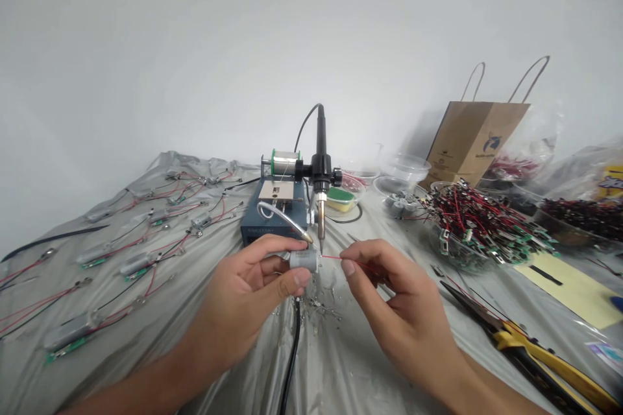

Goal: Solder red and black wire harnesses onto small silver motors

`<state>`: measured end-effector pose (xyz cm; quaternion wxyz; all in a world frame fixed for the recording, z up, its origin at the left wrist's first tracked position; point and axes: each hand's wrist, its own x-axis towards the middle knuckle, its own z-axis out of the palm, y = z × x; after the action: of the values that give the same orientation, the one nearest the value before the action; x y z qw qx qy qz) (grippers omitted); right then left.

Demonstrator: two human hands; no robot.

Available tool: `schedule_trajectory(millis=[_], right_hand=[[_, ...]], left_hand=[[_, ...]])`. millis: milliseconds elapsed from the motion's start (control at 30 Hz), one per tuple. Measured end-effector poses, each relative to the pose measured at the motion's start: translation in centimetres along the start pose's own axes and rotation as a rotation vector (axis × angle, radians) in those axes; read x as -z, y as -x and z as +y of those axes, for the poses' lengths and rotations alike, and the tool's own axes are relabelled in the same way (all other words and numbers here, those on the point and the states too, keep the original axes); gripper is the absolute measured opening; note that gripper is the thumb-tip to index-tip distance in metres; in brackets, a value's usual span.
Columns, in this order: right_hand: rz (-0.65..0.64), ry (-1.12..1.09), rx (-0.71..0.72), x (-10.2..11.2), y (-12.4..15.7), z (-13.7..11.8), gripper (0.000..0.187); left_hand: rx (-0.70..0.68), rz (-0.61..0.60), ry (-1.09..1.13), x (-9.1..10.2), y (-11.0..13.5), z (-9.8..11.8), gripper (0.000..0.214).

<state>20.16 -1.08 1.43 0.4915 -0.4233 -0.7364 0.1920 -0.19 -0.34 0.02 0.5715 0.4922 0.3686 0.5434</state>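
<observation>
My left hand (265,272) pinches a small grey motor (302,260) between thumb and fingers, its end turned to the right. Between thumb and forefinger, my right hand (384,279) grips a thin red wire (331,257) whose tip reaches the motor's end. Directly above that spot, an upright soldering iron (320,207) points its tip down, at or very near the wire's end; I cannot tell whether they touch. A curved solder feed tube (287,215) comes down beside it, its nozzle just above the motor.
Behind my hands stands a blue soldering station (250,214) with a solder spool (285,163). Wired motors (73,329) lie in rows at left. On the right are a bowl of wired parts (479,227), yellow-handled pliers (525,353), yellow paper (579,288) and a paper bag (474,139).
</observation>
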Motion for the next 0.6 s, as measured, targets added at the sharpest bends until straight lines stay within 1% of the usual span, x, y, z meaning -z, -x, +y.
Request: schedule_trajectory(millis=[333, 600], right_hand=[[0.001, 0.012, 0.005, 0.06, 0.12, -0.06, 0.012], [0.016, 0.005, 0.002, 0.13, 0.07, -0.09, 0.012]], left_hand=[[-0.021, -0.014, -0.013, 0.02, 0.02, 0.14, 0.025], [-0.018, 0.005, 0.009, 0.00, 0.05, 0.15, 0.027]])
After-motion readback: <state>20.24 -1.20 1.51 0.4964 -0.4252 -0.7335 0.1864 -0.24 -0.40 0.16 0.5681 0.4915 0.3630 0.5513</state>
